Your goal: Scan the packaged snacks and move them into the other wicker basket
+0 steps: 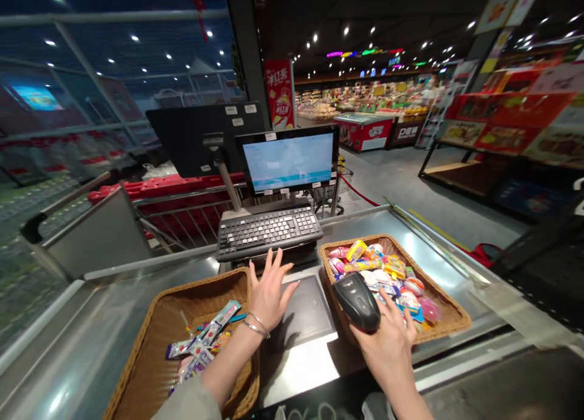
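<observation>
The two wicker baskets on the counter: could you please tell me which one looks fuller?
The right-hand basket, by the black scanner: colourful packaged items cover most of it, whereas the left-hand basket shows much bare wicker.

Reaches forward with left forearm (230, 365) and right forearm (404, 389) well apart. Holds the left hand (269, 297) open, its back upward, fingers (277, 260) spread, thumb (289, 292) angled out on the side toward the right hand (387, 342). Curls the right in a grip, set further back than the left.

"冰红茶" on red banner (280, 98)
</observation>
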Available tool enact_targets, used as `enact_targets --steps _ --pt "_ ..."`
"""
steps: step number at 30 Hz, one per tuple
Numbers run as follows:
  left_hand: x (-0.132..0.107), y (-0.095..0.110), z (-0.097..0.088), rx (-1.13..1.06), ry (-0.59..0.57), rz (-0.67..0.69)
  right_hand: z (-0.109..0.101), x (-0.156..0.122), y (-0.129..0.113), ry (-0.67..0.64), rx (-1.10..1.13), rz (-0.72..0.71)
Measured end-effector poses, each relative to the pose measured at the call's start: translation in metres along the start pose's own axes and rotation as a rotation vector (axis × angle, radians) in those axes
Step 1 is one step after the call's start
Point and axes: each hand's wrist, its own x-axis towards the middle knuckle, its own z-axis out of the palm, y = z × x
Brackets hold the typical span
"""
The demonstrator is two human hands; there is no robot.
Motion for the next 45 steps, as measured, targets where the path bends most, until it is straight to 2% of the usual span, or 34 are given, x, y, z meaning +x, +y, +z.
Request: enact_targets --steps 8,16,23,33,45 --pt "-0.06 -0.033 -0.019 0.064 -0.058 -0.126 0.019 -0.009 -0.027 -0.106 0.055 -0.069" --pt "-0.117 -0.065 -0.029 0.125 -0.062 -0.256 0.038 -0.018 -0.052 -0.197 0.113 -0.191" --pt "-0.158 -0.091 -0.037 0.147 -0.118 -0.4 0.05 -0.023 -0.069 -0.257 0.161 -0.26" --pt "-0.197 -0.122 -0.051 0.225 -0.18 -0.514 0.059 -0.028 -0.082 -0.323 0.177 -0.307" --pt "-0.217 -0.15 -0.062 0.317 -0.363 -0.447 0.061 -0.029 -0.086 -0.365 0.176 -0.319"
